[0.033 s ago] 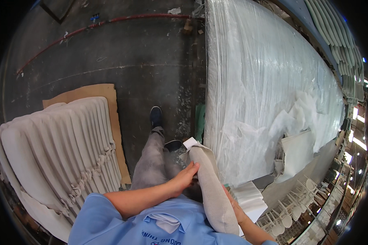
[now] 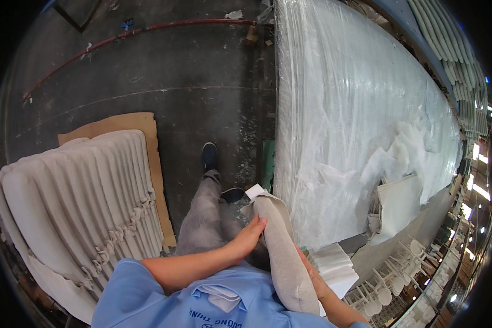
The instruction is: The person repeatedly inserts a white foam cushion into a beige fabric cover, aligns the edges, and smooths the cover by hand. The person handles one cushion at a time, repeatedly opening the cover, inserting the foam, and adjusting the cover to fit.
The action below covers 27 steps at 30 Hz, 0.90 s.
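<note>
While both hands flank it, the beige cushion (image 2: 287, 251) stands on edge before the torso

As seen from the head view, the cushion runs lengthwise from the person's chest toward the feet, narrow side up. Any support beneath it is hidden.

Left hand (image 2: 250, 236): against the cushion's left flank near the far end, fingertips at the upper edge. Right hand (image 2: 313, 273): along the right flank, nearer the body, fingers largely behind the fabric. Grip: cushion between the two hands; cannot tell whether either one's fingers pinch the cover.

Far end: a loose fabric flap (image 2: 279, 199) and a small white piece (image 2: 254, 191), material unclear.

Handling (judgement): probably light for its bulk, soft and springy, woven cover not slippery, little risk of breakage; loose cloth could snag or crease. Best hold: flat palms on both broad faces, avoiding a pull on the flap.

Just beside the right forearm: a white stack (image 2: 333, 268). Further right: a large plastic-wrapped load (image 2: 355, 109) bearing a folded pale piece (image 2: 402, 202); pale chairs (image 2: 384, 295) beyond. To the left: a row of similar cushions (image 2: 87, 191) beside brown cardboard (image 2: 154, 175), on a dark floor (image 2: 147, 65).
</note>
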### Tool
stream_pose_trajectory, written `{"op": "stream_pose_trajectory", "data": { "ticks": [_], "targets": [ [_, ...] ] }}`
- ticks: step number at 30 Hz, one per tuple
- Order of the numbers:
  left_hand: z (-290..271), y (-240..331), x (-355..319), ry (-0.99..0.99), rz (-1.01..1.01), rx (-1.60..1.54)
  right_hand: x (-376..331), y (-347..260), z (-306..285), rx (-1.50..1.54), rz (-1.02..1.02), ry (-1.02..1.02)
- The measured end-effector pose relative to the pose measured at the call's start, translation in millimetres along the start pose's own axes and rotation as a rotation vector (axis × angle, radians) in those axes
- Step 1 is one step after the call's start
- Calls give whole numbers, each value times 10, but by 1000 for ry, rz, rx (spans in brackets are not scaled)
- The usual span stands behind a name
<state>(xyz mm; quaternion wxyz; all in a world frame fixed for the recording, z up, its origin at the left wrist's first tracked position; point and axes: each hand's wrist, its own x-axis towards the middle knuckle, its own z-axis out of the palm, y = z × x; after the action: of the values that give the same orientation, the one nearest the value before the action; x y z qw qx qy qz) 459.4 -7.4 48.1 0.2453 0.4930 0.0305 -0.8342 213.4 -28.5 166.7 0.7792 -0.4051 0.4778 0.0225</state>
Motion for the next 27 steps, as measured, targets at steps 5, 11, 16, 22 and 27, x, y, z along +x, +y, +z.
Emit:
{"op": "stream_pose_trajectory", "data": {
  "ticks": [5, 11, 16, 22, 27],
  "targets": [
    [316, -71, 95, 157, 270, -125, 317, -119, -2, -130, -151, -63],
    [409, -297, 198, 235, 463, -97, 926, -510, 87, -176, -391, -122],
    [531, -327, 128, 271, 520, -135, 1165, -639, 124, -196, -456, -185],
    [476, -243, 205, 307, 548, -21, 1368, -750, 173, -24, -460, -113],
    [864, 159, 228, 349, 507, 46, 1127, -798, -108, 120, -551, 258]
  ]
}}
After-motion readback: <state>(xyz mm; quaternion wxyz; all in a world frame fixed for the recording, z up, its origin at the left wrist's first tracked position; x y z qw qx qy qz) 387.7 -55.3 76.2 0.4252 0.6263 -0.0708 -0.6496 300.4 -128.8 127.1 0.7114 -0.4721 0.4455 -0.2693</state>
